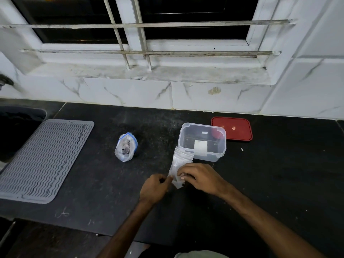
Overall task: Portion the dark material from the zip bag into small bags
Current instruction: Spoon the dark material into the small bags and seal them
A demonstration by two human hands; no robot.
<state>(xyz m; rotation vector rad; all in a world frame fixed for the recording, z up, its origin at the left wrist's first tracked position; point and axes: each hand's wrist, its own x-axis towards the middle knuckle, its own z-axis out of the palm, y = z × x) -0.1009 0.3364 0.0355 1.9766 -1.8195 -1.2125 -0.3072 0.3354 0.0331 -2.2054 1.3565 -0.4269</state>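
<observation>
Pinching the near end of a stack of small bags, both hands meet low and centre on the black counter: left hand curled on the stack's left edge, right hand with fingertips bent over its right edge, looks like peeling one bag off, not certain

Stack's long axis runs away from the person, far end leaning a bit right and overlapping the front of the clear tub; touching or not, cannot tell

Key relation: zip bag sits to the left of the hands and further back, well apart, nothing in between. Left hand is nearer, so a reach goes up-left. Zip bag is slumped, long axis near-to-far, blue zip mouth at the far upper end, looks open, pointing up and away; dark material bunched in the middle. Fully upright or lying back, cannot tell

Red lid behind the tub, grey mat far left

Judgement: no portion filled yet; one small bag must be opened first
</observation>
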